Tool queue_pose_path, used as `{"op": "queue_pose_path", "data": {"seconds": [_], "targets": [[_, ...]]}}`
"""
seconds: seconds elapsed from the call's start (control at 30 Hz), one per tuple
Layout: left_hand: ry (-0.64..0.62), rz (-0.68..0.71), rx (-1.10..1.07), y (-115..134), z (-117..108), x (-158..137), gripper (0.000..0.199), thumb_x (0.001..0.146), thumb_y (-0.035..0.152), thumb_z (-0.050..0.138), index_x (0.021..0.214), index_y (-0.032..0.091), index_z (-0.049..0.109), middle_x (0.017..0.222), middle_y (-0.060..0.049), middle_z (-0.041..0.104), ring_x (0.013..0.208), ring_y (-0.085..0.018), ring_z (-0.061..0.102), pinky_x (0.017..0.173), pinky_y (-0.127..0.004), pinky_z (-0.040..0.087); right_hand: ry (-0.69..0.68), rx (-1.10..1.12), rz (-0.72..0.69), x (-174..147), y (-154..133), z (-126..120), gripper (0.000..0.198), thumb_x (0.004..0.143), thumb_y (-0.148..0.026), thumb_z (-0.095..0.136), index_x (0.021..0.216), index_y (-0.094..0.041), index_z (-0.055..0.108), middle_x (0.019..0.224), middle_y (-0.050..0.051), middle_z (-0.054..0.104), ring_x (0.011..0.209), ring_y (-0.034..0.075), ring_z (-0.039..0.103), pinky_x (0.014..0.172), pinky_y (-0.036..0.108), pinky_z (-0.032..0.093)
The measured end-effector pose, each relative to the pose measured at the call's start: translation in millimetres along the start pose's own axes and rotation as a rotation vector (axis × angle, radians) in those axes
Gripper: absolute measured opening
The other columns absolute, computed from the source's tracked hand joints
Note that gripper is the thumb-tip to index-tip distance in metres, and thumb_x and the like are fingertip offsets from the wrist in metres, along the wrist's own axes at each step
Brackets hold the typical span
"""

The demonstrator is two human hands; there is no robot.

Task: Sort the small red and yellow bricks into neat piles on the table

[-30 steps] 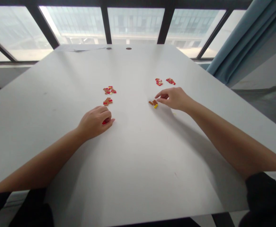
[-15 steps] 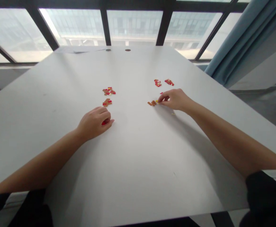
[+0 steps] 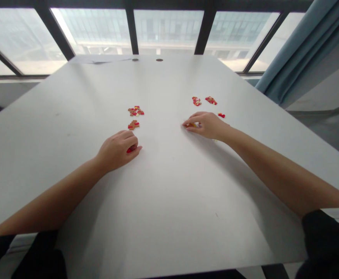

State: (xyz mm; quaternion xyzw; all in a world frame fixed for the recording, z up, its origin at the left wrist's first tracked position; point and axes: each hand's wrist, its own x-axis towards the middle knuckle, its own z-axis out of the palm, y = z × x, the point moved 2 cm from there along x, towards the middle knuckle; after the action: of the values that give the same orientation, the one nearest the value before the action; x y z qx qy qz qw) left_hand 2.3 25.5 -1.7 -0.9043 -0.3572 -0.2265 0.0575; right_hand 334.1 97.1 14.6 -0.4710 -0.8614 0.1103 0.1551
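Note:
My left hand (image 3: 118,151) rests on the table, its fingers curled round small red pieces (image 3: 131,150) like toy bricks, partly hidden in the fist. Just beyond it lie a small pile of brown and red pieces (image 3: 133,124) and a looser red, brown and yellow pile (image 3: 136,111). On the right, the fingers and thumb of my right hand (image 3: 204,124) close round small brown and yellow pieces (image 3: 193,124) on the tabletop; the palm side is mostly hidden. A red piece (image 3: 221,115) lies just past that wrist.
Two more piles of red and pale pieces, one at left (image 3: 196,101) and one at right (image 3: 211,100), lie beyond my right hand. The white table (image 3: 163,201) reaches to the windows, and a blue curtain (image 3: 294,50) hangs at the right.
My right hand has moved left over the brown and yellow pieces, now gathered between its fingers and thumb. The red piece near its wrist has come into view. My left hand stays put.

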Motion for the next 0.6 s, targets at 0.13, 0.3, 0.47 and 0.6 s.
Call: {"op": "queue_pose_path", "data": {"seconds": [0.13, 0.3, 0.47, 0.6], "targets": [[0.015, 0.020, 0.012, 1, 0, 0, 0.029, 0.099, 0.027, 0.053, 0.072, 0.022, 0.046, 0.074, -0.003, 0.057, 0.072, -0.019, 0.053, 0.069, -0.032, 0.043, 0.016, -0.041, 0.038, -7, -2, -4, 0.027, 0.091, -0.029, 0.068, 0.113, -0.022, 0.082, 0.112, 0.011, 0.078, 0.099, 0.024, 0.071, 0.094, 0.038, 0.053], [0.046, 0.049, 0.022, 3, -2, 0, 0.030, 0.099, 0.024, 0.052, 0.070, 0.023, 0.045, 0.072, -0.002, 0.057, 0.070, -0.018, 0.052, 0.068, -0.031, 0.043, 0.140, -0.060, -0.059, 18, -33, 0, 0.028, 0.098, -0.025, 0.062, 0.117, -0.017, 0.080, 0.122, 0.015, 0.077, 0.113, 0.027, 0.071, 0.105, 0.042, 0.050], [0.069, 0.068, 0.039, 4, -6, -1, 0.031, 0.099, 0.022, 0.054, 0.069, 0.023, 0.045, 0.071, -0.001, 0.057, 0.068, -0.017, 0.051, 0.066, -0.029, 0.043, 0.009, 0.019, -0.416, 73, -96, 42, 0.031, 0.103, -0.023, 0.057, 0.128, -0.023, 0.075, 0.141, 0.010, 0.069, 0.128, 0.023, 0.065, 0.112, 0.039, 0.046], [0.054, 0.061, 0.054, 3, -6, -1, 0.030, 0.099, 0.022, 0.054, 0.069, 0.022, 0.046, 0.070, -0.001, 0.057, 0.067, -0.017, 0.051, 0.067, -0.029, 0.044, -0.030, -0.034, -0.556, 108, -128, 74, 0.033, 0.104, -0.022, 0.054, 0.134, -0.021, 0.070, 0.149, 0.013, 0.063, 0.138, 0.023, 0.057, 0.119, 0.039, 0.039]]}}
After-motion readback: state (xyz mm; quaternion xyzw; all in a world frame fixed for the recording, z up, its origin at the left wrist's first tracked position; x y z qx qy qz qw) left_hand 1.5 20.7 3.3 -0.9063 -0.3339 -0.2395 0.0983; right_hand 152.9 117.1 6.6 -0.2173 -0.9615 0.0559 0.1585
